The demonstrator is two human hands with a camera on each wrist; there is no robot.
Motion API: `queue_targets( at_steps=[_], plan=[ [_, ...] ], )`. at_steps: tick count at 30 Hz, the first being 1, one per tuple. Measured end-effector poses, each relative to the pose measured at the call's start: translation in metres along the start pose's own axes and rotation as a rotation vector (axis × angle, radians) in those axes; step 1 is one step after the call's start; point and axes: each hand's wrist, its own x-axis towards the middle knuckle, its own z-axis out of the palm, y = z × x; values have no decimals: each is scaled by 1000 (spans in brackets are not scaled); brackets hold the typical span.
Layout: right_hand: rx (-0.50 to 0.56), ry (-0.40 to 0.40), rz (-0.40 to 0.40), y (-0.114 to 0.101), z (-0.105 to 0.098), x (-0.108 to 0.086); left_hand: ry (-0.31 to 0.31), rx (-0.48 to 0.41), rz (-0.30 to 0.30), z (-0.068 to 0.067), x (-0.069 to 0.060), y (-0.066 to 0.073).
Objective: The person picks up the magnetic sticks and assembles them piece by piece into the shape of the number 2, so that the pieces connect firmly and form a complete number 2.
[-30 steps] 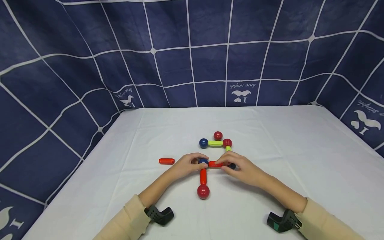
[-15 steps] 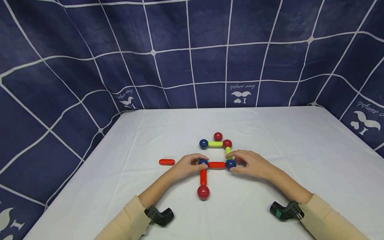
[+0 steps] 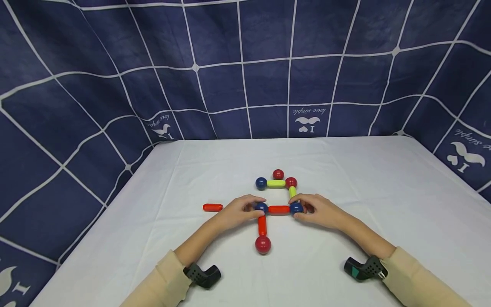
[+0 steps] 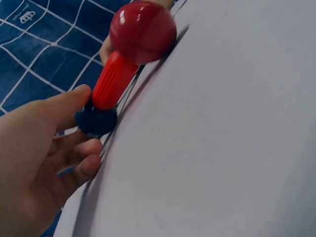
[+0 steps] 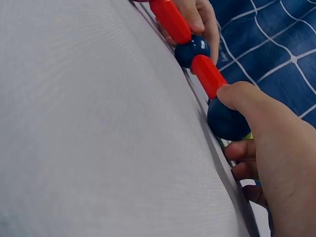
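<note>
My left hand (image 3: 238, 210) holds a blue ball (image 3: 261, 208) between thumb and fingers. From that ball a red rod (image 3: 262, 226) runs toward me to a larger red ball (image 3: 263, 245). A second red rod (image 3: 278, 209) links it sideways to another blue ball (image 3: 296, 208). My right hand (image 3: 320, 210) grips this right ball, its thumb (image 5: 242, 96) lying at the rod's end. A yellow-green rod (image 3: 293, 191) leads away from the right ball, partly behind my fingers, to a red ball (image 3: 291, 183). Another yellow-green rod (image 3: 276, 183) joins that to a far blue ball (image 3: 261, 183).
A loose red rod (image 3: 212, 207) lies left of my left hand. Behind the far yellow-green rod sits a red ball (image 3: 278, 174). White cloth (image 3: 184, 170) covers the table, and a dark blue checked curtain (image 3: 268, 76) hangs around its back and sides.
My right hand has moved right, from over the sideways red rod onto the right blue ball. The joined pieces have shifted very slightly right. My left hand stays on its ball.
</note>
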Motion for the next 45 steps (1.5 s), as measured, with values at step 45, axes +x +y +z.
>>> queue_targets(
  at_steps=[45],
  plan=[
    [143,-28,29,-2,0,2,-16,204,227,-28,-19,35]
  ],
)
